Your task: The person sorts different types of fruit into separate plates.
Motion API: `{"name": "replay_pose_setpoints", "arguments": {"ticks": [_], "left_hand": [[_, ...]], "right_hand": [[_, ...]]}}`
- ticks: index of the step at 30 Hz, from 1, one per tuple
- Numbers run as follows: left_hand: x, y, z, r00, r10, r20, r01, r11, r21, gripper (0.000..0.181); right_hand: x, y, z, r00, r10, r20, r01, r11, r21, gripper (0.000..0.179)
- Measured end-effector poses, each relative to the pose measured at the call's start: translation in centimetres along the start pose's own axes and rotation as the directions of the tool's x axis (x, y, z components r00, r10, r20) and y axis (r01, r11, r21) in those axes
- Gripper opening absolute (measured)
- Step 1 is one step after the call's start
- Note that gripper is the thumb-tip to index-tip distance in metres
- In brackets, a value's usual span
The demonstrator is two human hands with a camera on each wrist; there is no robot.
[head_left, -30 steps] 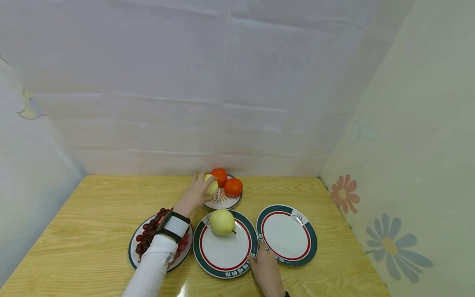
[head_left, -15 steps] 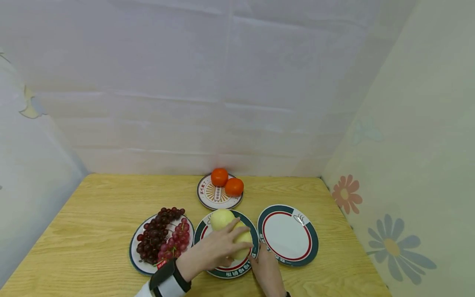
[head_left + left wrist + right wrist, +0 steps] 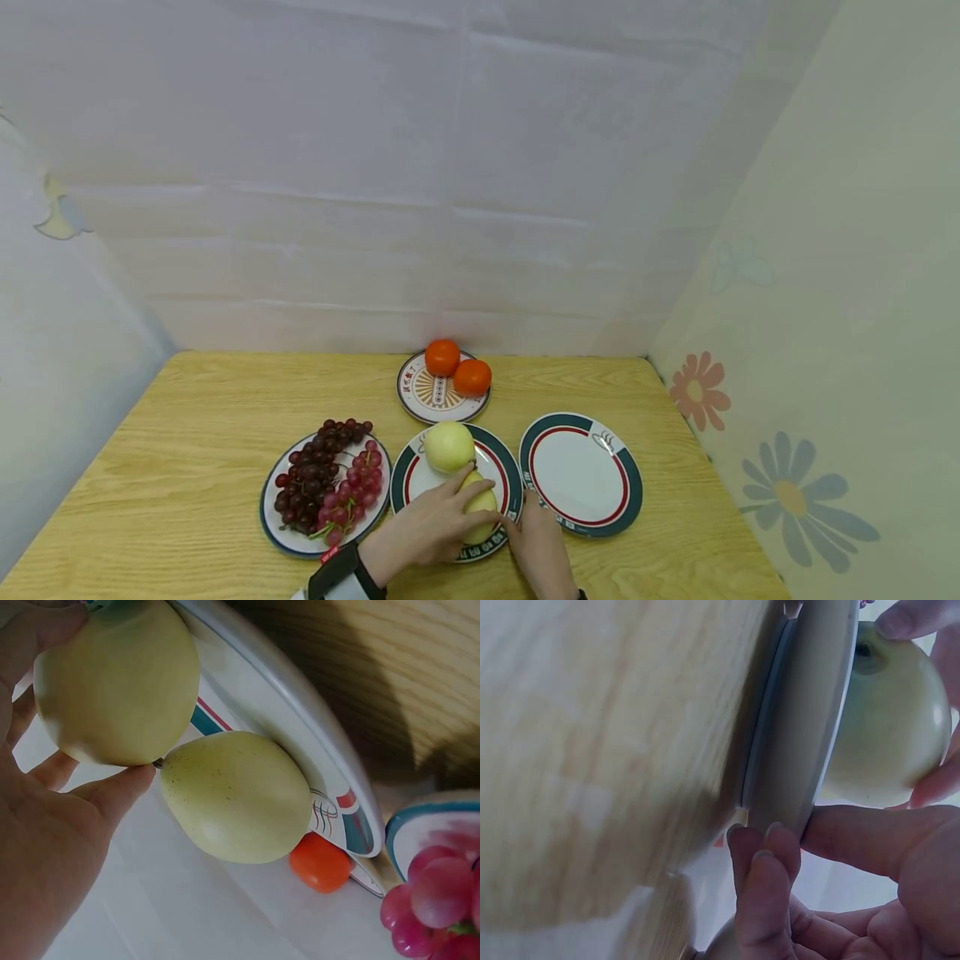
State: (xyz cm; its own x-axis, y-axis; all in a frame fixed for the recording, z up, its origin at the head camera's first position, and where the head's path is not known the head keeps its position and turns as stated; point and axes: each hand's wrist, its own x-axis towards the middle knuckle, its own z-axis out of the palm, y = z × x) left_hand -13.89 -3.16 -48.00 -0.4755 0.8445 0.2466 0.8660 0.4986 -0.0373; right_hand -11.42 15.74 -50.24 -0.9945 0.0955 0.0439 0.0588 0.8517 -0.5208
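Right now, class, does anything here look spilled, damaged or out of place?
Nothing stands out: the grapes lie on the left plate, one pear rests on the middle plate, and the left hand holds a second pear. No spill shows.

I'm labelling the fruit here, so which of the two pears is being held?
The front pear on the middle plate: the left hand grips it. The back pear, farther away on the same plate, is not gripped.
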Motion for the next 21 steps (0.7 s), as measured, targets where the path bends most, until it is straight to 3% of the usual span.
{"name": "replay_pose_setpoints", "arguments": {"ticks": [3,5,7,8,9,10,12,14,15,16,17,18,19,21], "left_hand": [[-0.5,0.2,0.0,0.999,-0.045,-0.006,0.045,0.998,-0.054,0.068],[-1.0,0.6,-0.2,0.992,-0.123,-0.019,0.121,0.986,-0.112,0.069],[-1.7,1.0,-0.8,0.966,-0.256,-0.045,0.244,0.952,-0.185,0.064],[-2.1,1.3,-1.2,0.938,-0.343,-0.056,0.323,0.919,-0.224,0.060],[-2.4,1.6,-1.6,0.897,-0.437,-0.064,0.408,0.875,-0.259,0.053],[-2.8,1.8,-2.0,0.845,-0.531,-0.058,0.494,0.818,-0.294,0.046],[-3.6,2.2,-2.6,0.716,-0.698,-0.005,0.658,0.677,-0.331,0.029],[-4.3,2.2,-2.7,0.581,-0.808,0.098,0.786,0.525,-0.325,0.019],[-4.6,2.1,-2.6,0.522,-0.841,0.143,0.830,0.462,-0.314,0.018],[-4.9,2.0,-2.4,0.473,-0.861,0.187,0.863,0.411,-0.293,0.022],[-5.1,1.9,-2.1,0.433,-0.874,0.223,0.888,0.372,-0.270,0.026],[-5.3,1.8,-1.7,0.404,-0.880,0.249,0.905,0.345,-0.251,0.030],[-5.4,1.6,-1.4,0.380,-0.885,0.271,0.916,0.319,-0.242,0.034],[-5.5,1.4,-0.9,0.347,-0.891,0.294,0.930,0.287,-0.231,0.037]], "right_hand": [[0.0,0.0,0.1,1.000,-0.005,-0.003,0.005,1.000,0.003,0.045],[0.0,0.0,0.1,1.000,-0.012,-0.006,0.012,1.000,0.005,0.045],[0.0,0.0,0.1,1.000,-0.011,0.001,0.011,1.000,0.013,0.045],[0.0,0.0,0.1,1.000,-0.011,0.008,0.011,1.000,0.013,0.045],[0.0,0.0,0.1,1.000,-0.007,0.011,0.007,1.000,0.016,0.046],[0.0,0.0,0.2,1.000,-0.008,0.011,0.008,1.000,0.016,0.046],[0.0,-0.1,0.1,1.000,-0.009,0.009,0.009,1.000,0.020,0.046],[-0.2,0.0,0.1,1.000,-0.025,-0.004,0.025,0.999,0.022,0.042],[-0.3,0.0,0.0,0.999,-0.033,-0.015,0.034,0.999,0.026,0.040],[-0.3,0.0,-0.1,0.998,-0.046,-0.030,0.047,0.999,0.027,0.038],[-0.4,-0.1,-0.1,0.998,-0.052,-0.042,0.053,0.998,0.028,0.036],[-0.4,-0.1,-0.1,0.997,-0.052,-0.049,0.054,0.998,0.029,0.035],[-0.4,-0.1,-0.1,0.997,-0.049,-0.052,0.050,0.998,0.028,0.036],[-0.3,-0.3,-0.2,0.998,-0.035,-0.050,0.036,0.999,0.023,0.039]]}}
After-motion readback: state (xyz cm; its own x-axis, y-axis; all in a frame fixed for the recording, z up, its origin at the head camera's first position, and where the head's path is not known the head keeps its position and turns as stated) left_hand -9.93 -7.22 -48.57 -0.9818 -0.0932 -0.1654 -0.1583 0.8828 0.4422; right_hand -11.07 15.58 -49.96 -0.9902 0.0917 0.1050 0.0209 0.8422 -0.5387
